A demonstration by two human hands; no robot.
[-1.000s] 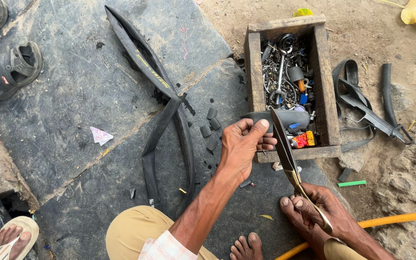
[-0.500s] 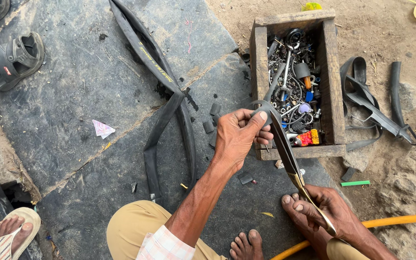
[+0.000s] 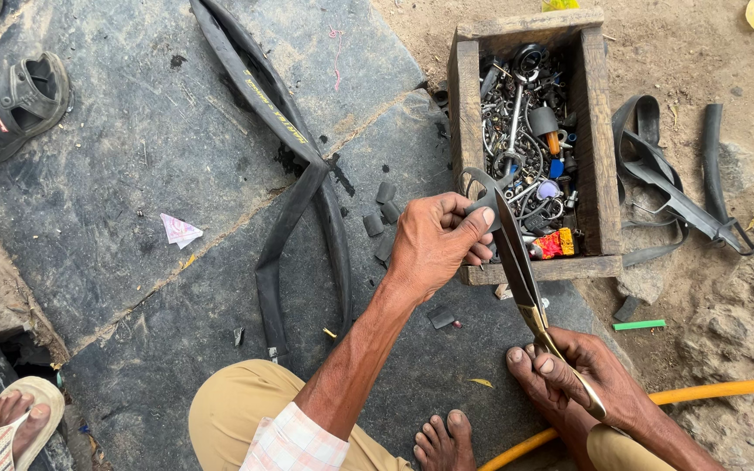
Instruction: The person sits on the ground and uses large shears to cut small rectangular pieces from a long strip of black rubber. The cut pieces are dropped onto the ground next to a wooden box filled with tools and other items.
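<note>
Steel shears (image 3: pixel 517 262) clamped in right hand (image 3: pixel 591 375); left hand (image 3: pixel 434 244) pinches rubber piece (image 3: pixel 482 202).

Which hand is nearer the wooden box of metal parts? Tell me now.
Left. The left hand holds the scissors' blades right against the wooden box's near corner; the right hand grips the handles farther back, beside the bare foot.

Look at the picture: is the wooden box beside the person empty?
No: the wooden box is filled with metal parts and small coloured bits.
</note>
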